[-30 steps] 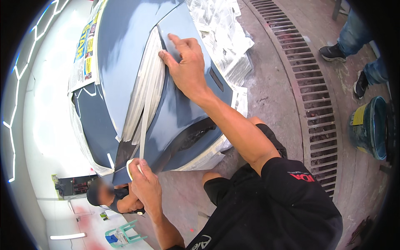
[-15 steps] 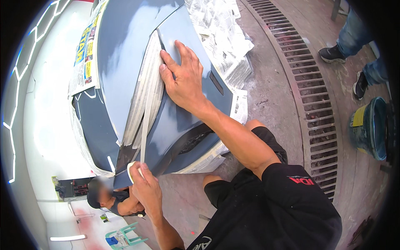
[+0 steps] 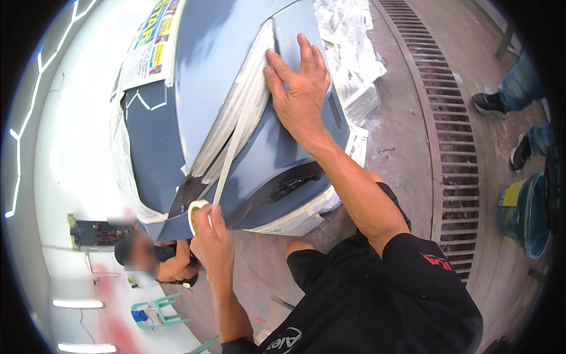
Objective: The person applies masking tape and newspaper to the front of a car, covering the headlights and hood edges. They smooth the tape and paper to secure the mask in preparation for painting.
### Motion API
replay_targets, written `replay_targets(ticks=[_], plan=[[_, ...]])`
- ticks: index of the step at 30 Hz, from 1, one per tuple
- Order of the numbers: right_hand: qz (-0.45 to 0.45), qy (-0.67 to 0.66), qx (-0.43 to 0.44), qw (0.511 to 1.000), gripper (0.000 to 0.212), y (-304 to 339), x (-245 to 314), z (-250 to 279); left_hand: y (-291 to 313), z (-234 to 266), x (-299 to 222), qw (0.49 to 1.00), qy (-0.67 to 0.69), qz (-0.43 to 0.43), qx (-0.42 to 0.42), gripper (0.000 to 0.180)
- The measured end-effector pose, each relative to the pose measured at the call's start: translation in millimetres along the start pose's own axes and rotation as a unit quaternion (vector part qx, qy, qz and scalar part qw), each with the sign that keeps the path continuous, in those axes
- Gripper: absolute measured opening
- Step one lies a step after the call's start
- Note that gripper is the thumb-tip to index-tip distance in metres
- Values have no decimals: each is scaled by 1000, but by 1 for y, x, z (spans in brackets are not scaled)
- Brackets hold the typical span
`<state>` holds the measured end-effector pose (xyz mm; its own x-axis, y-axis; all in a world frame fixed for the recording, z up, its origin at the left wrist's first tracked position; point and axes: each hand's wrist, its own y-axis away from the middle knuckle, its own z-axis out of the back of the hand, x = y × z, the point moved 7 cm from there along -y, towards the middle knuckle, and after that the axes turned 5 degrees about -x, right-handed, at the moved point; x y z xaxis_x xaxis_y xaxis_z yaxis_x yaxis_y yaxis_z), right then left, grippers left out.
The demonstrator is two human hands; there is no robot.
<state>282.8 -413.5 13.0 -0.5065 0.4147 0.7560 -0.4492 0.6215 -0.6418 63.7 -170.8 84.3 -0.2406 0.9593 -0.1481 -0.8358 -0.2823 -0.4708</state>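
My left hand (image 3: 213,245) is closed around a roll of masking tape (image 3: 193,217) at the front corner of a blue-grey car. From the roll a pale strip of tape (image 3: 234,143) runs taut up toward the headlight (image 3: 250,88), which is covered in overlapping tape bands. A dark part of the headlight shows at its lower end. My right hand (image 3: 302,97) rests on the fender side of the headlight, its fingers stretched out and apart. The fingertips touch the edge of the taped area; whether they press the strip's far end is unclear.
Newspaper (image 3: 154,56) masks the windscreen side, and crumpled paper (image 3: 348,47) lines the car's right side. A floor grate (image 3: 448,130) runs alongside. A bucket (image 3: 522,215) and a bystander's legs (image 3: 522,88) are at right. Another person (image 3: 171,259) crouches near a green plastic chair (image 3: 159,312).
The whole view has shifted, so the car sits further right in the picture. My left hand has turned the roll slightly, showing its hollow core. The right hand stays at the headlight's edge.
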Motion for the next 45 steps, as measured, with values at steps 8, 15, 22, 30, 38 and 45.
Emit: replay_targets(ticks=[8,15,22,30,38,45], plan=[[34,59,126,990,58,47,43,-1,-20,-15,-2,978,-121,-65,-155,22],[56,32,152,986,106,93,84,-5,-33,-20,-3,987,-99,66,-110,29],[52,61,165,983,152,112,110,-17,-42,-24,-9,987,-98,84,-100,24],[28,100,185,977,164,113,110,-22,8,-41,-36,966,-75,-158,-188,6],[66,134,204,968,167,118,115,-22,197,-70,3,955,234,-163,-77,19],[74,185,218,955,165,116,111,-21,287,-102,80,970,234,66,-11,15]])
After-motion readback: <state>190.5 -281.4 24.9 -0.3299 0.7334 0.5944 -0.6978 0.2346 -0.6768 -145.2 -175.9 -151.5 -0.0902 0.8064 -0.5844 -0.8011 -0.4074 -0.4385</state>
